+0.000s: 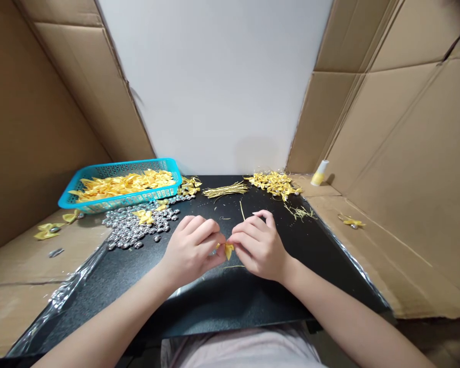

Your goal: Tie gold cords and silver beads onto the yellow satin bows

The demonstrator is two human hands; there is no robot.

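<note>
Fingers (210, 239) of the left hand (191, 248) pinch a small, pointed yellow bow (229, 251); right hand (259, 248) at its edge, grasp hidden.

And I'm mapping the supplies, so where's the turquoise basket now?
In the head view, the turquoise basket stands at the far left, just behind the silver beads.

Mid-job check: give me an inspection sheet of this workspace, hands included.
Surface: black tabletop, shiny film along its side edges.
Job's things: yellow ribbon piece, front centre; blue basket of ribbon pieces; silver beads; gold tie bundle; yellow pile, far right.
Clutter: tie clippings near the right edge.
Hands: left hand pinches the yellow ribbon piece; right hand close against it, exact grip hidden.
Cables: nothing seen.
Surroundings: cardboard panels either side, white panel behind.
</note>
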